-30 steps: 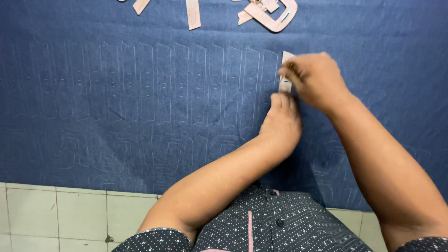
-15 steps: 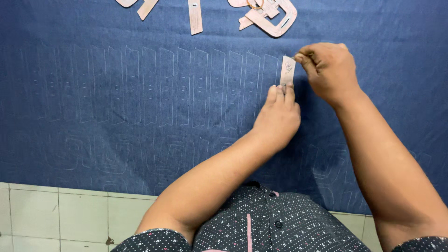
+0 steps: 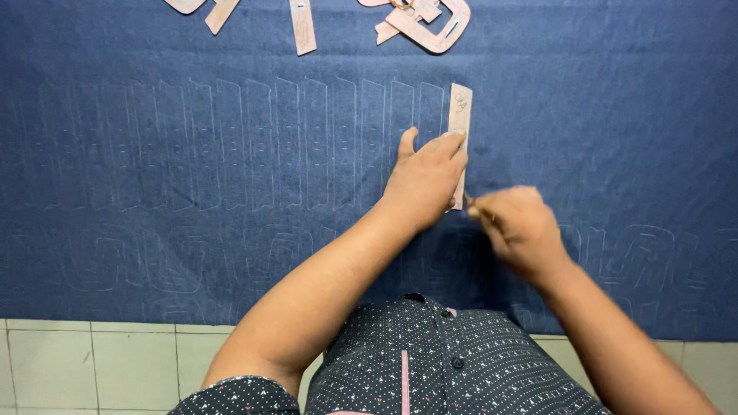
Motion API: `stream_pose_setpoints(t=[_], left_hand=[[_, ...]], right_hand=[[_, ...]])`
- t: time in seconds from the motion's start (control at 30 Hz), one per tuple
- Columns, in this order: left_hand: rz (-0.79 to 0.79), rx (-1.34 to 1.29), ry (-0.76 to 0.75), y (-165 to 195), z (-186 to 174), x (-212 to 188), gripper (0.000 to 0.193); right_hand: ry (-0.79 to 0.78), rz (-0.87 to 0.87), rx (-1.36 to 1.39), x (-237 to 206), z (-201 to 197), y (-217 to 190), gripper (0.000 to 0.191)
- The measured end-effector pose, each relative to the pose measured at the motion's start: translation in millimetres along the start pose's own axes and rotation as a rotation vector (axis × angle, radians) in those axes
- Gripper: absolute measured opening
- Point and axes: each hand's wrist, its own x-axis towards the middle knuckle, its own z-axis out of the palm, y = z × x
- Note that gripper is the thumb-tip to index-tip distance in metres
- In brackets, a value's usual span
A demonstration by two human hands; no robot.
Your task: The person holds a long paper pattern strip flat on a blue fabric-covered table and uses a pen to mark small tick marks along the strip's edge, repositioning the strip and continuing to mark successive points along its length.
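Change: half a second ago the right hand (image 3: 516, 230) sat up at the top end of the narrow pink template (image 3: 460, 123); it has since dropped to the strip's lower end, and it is blurred.
Template: the strip now lies flat and upright on the blue fabric (image 3: 154, 192), just right of the last chalk outline; earlier its top was pinched up between the right fingers.
Left hand: the left hand (image 3: 424, 180) lies flat, fingers stretched out and together, pressing on the strip's lower half; it has slid slightly upward since the earlier frame.
Right hand: curled nearly closed around a small marking tool whose tip (image 3: 470, 206) touches the fabric at the strip's right edge; the tool's kind cannot be told.
Surface: dark blue fabric spread wide, covered with a row of tall white chalk outlines (image 3: 292, 146), and fainter rounded outlines lower down.
Far edge: more pink templates (image 3: 427, 19), one of them loop-shaped, lie along the top.
Room: pale floor tiles (image 3: 92, 361) show below the fabric's near edge.
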Motion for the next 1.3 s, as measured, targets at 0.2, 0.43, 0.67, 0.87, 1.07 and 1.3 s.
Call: stream_pose_setpoints(t=[0.2,0.43,0.67,0.87,1.07,1.3], left_hand=[[-0.016,0.028,-0.107,0,3,1,0.066],[0.030,0.033,-0.092,-4,1,11,0.066],[-0.022,-0.051,-0.171,-5,-17,15,0.067],[-0.046,-0.097,-0.161,-12,-18,17,0.037],[-0.058,-0.132,-0.125,-23,-10,22,0.019],[-0.043,-0.141,-0.105,-24,-10,19,0.023]], right_hand=[[0.032,0.099,0.124,-21,-1,-15,0.009],[0.076,0.130,0.171,-28,3,-19,0.007],[0.039,0.041,0.182,-17,13,-25,0.009],[0.029,0.024,0.189,-13,14,-30,0.010],[0.117,-0.048,-0.027,23,19,-16,0.009],[0.197,0.245,0.155,28,15,-1,0.009]])
